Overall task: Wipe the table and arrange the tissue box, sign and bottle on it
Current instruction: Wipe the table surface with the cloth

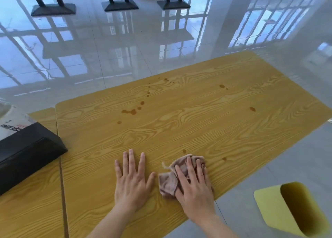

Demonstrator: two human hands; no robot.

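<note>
The right hand (195, 187) presses its flat, spread fingers (188, 165) on the pink cloth (168, 182) at the bench's (197, 122) near edge. The brown stains (129, 111) lie ahead and leftward, so I judge the wipe must push away. The left hand (133, 182) rests open and empty just beside.

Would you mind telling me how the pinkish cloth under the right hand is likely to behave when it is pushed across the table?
The cloth lies crumpled in soft folds, so it will probably bunch rather than slide flat. The right hand presses only part of it; the loose left flap may drag or fold under. It looks light and floppy.
</note>
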